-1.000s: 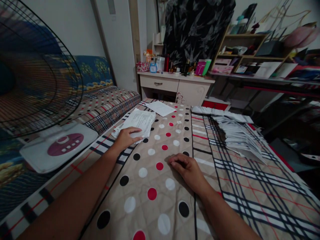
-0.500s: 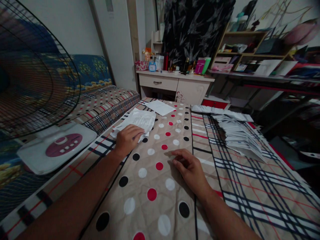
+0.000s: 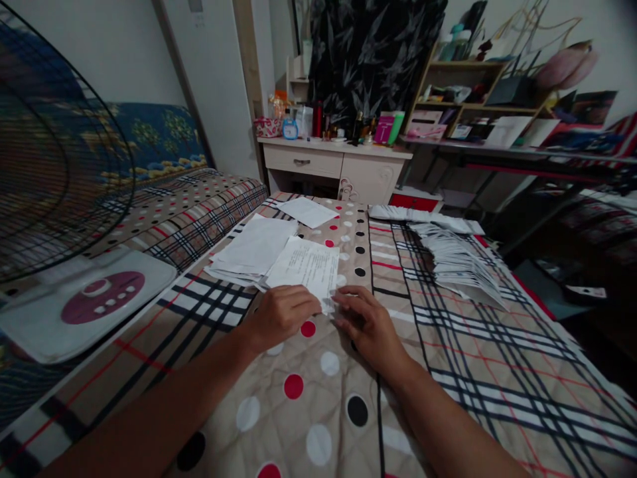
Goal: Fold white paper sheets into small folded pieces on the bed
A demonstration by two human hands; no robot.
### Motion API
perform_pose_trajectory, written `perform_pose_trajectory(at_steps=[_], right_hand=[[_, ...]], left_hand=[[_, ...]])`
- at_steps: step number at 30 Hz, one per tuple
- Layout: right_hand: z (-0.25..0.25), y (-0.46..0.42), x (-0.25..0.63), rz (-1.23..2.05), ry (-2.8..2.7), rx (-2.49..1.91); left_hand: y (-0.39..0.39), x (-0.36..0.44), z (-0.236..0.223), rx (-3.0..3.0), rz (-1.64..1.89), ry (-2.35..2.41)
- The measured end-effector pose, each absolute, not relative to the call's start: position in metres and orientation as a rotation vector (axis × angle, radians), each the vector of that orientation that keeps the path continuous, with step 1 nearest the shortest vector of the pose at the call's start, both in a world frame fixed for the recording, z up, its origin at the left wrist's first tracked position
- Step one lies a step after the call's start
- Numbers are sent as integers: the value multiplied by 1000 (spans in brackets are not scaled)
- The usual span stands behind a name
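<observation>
My left hand (image 3: 281, 317) is closed on the near edge of a printed sheet of paper (image 3: 303, 265), holding it above the bed. Lines of dark text cover the sheet. At its near right corner is my right hand (image 3: 365, 325), its fingers curved and thumb apart. Whether those fingertips touch the paper I cannot tell. Left of the sheet lies a loose stack of white papers (image 3: 253, 245), partly overlapped by it. A single white sheet (image 3: 308, 212) rests just beyond.
A patterned quilted cover (image 3: 323, 398) spreads under everything. On the right lie a fanned row of folded papers (image 3: 458, 262) and a long white bundle (image 3: 425, 218). A fan (image 3: 84, 292) stands at the left edge. Past the bed are a white dresser (image 3: 303, 162) and shelves (image 3: 462, 106).
My left hand has moved right from the stack, bringing the printed sheet with it. My right hand is now at the sheet's corner. The view has shifted slightly right.
</observation>
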State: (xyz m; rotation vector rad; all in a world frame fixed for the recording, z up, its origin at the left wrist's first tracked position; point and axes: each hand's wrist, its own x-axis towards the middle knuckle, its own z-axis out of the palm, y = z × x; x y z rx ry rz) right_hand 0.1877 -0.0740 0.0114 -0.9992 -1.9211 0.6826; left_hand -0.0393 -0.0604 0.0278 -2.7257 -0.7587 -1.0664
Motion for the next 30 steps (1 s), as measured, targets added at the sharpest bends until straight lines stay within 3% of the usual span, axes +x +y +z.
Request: perform_pose_trajectory(at_steps=[11, 16, 23, 30], right_hand=[[14, -76, 181, 680, -1981, -1011], [20, -76, 186, 855, -1355, -1067], [17, -63, 197, 754, -891, -924], [8, -52, 206, 853, -627, -870]], left_hand=[[-62, -36, 26, -2791, -972, -784], [-55, -43, 22, -2628, -967, -942], [-42, -60, 16, -2531, -767, -1422], [-37, -55, 10, -2636, -1348, -1869]])
